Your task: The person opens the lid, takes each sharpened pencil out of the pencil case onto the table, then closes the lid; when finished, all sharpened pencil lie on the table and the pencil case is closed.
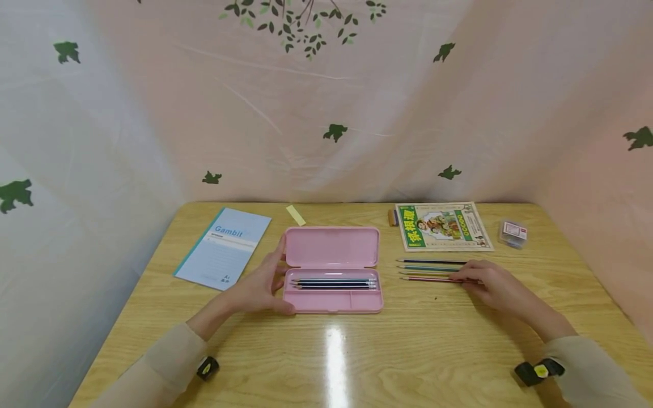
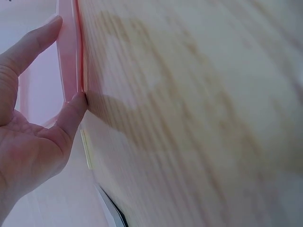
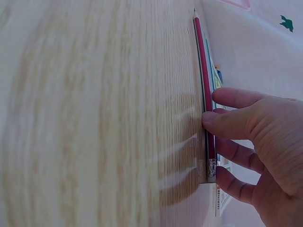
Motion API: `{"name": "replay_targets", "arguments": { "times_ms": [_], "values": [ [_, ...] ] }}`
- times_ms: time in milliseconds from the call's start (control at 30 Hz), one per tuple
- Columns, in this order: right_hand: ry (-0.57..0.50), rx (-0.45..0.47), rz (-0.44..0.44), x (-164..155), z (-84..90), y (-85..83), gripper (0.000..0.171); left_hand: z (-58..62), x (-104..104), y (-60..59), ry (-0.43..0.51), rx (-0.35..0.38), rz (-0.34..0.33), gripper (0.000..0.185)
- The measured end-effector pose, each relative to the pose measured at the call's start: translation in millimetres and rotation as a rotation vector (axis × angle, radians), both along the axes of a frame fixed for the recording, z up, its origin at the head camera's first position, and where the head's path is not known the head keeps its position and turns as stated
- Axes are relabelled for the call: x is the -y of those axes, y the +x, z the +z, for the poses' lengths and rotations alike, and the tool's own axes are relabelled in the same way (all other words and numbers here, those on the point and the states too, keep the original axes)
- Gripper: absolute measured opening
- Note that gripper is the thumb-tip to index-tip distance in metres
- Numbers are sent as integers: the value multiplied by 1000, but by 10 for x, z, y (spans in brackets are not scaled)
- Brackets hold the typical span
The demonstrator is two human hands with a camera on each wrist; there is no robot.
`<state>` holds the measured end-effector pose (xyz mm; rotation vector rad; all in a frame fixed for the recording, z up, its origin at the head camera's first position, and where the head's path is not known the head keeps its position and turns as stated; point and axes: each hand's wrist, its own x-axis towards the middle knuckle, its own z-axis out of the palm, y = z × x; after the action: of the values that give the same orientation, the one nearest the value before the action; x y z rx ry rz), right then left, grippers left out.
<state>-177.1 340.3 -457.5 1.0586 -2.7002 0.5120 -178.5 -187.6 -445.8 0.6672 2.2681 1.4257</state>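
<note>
An open pink pencil case [image 1: 331,246] lies mid-table with several dark pencils [image 1: 334,283] in its tray. My left hand [image 1: 283,276] rests against the case's left end, thumb at the tray's front corner and straight fingers along the lid edge. The left wrist view shows that thumb [image 2: 75,106] touching the pink case [image 2: 70,71]. To the right, three loose pencils lie side by side on the wood. My right hand [image 1: 461,279] pinches the eraser end of the nearest one, a red pencil [image 1: 431,278]. In the right wrist view the thumb [image 3: 222,124] presses on the red pencil [image 3: 201,61].
A light-blue notebook [image 1: 224,246] lies at the left. A yellow sticky note [image 1: 296,215] is behind the case. At the back right lie a green-bordered booklet [image 1: 442,226], a small brown eraser [image 1: 393,217] and a clear little box [image 1: 512,233]. Cloth walls surround the wooden table [image 1: 336,351].
</note>
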Motion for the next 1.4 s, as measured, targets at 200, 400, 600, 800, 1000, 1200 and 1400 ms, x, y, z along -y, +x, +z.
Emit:
{"name": "replay_targets", "arguments": {
  "times_ms": [200, 400, 600, 800, 1000, 1200, 1400],
  "values": [
    [-26, -28, 14, 13, 10, -1, 39, 4, -6, 5, -12, -1, 3, 149],
    [-52, -107, 11, 55, 37, -2, 42, 3, -7, 7, -15, 0, 2, 149],
    [-85, -159, 30, 201, 135, 1, 50, 1, -2, 6, -7, -7, -3, 148],
    [-116, -189, 95, 394, 255, -38, 53, -14, 6, 4, 24, -12, -21, 148],
    [-132, -162, 125, 593, 315, -73, 49, -18, 4, 5, 25, -15, -20, 148],
    [-126, -82, 148, 865, 370, -127, 45, -17, 5, -1, 12, -3, -13, 148],
    [-125, 2, 186, 1185, 370, -201, 37, -24, 8, -6, 17, -3, -15, 148]
  ]
}}
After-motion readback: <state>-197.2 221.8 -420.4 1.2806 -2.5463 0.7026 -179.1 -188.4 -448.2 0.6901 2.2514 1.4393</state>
